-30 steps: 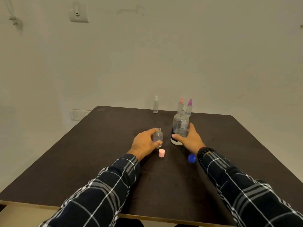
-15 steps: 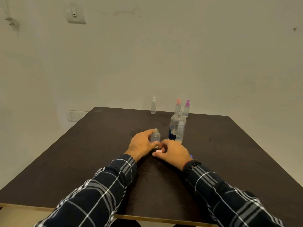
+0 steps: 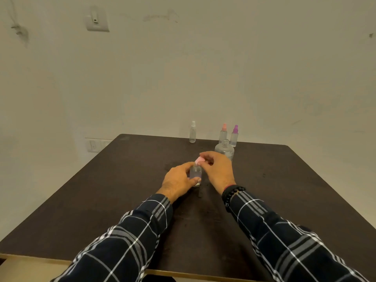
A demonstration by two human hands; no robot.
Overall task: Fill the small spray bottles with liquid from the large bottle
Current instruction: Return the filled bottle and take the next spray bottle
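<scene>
Head cam, looking down at a dark brown square table (image 3: 122, 190). A small clear plastic bottle (image 3: 195, 174) stands upright approx at table centre, neck open; fill level too blurry to tell. The left hand (image 3: 179, 181) grips it from 9 o'clock: thumb curled across the near side low down, fingers wrapped round the far side. The right hand (image 3: 218, 169) comes in from 3 o'clock, thumb + forefinger pinching a small pink plastic cap (image 3: 199, 160), tilted, right at the bottle's mouth; seated or not, can't tell. Its other fingers are loosely curled.

A large clear round-shouldered bottle (image 3: 224, 150) stands upright at 1 o'clock from the small one, just behind the right hand, uncapped, lower part hidden by that hand.

At the table's 12 o'clock edge: a white-topped slim spray bottle (image 3: 192, 132) alone, then a pink-topped spray bottle (image 3: 223, 133) + purple-topped spray bottle (image 3: 234, 135) side by side, directly behind the large bottle.

A black bead bracelet (image 3: 232, 192) sits on the right wrist; dark plaid sleeves (image 3: 126, 241) on both arms. A white wall switch (image 3: 97, 20) is high up at 11 o'clock.
</scene>
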